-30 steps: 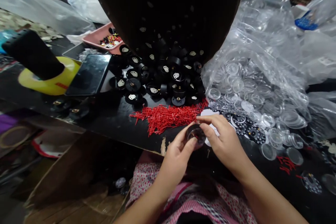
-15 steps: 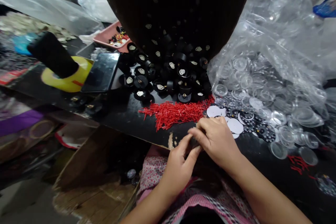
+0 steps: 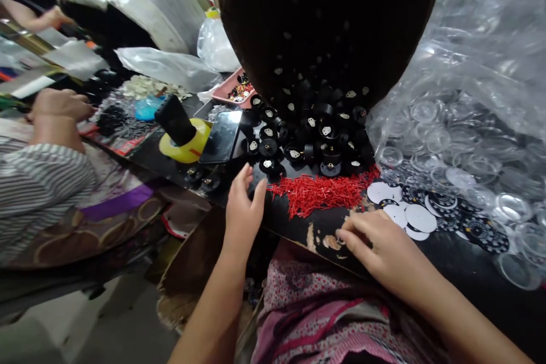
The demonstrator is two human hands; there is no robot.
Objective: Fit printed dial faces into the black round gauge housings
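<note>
My left hand (image 3: 245, 205) is raised over the near table edge with thumb and fingers apart, holding nothing. Just beyond it lie several round black casings (image 3: 268, 148) with small white plates on them. My right hand (image 3: 379, 239) rests by the table edge, its fingers curled and its thumb tip close to the forefinger. Whatever it pinches is too small to make out. Between the hands spreads a heap of thin red pointers (image 3: 324, 193). White discs (image 3: 420, 219) and black printed dials (image 3: 486, 233) lie beyond my right hand.
A phone (image 3: 222, 136) and a yellow tape roll (image 3: 185, 142) stand left. A dark container (image 3: 328, 11) rises behind the casings. Clear round covers (image 3: 469, 165) spill from a plastic bag on the right. A co-worker's hand (image 3: 60, 108) is at far left.
My hands were together at the table edge and are now apart. The left has moved forward and left, opening. The view has swung left, bringing a co-worker into sight.
</note>
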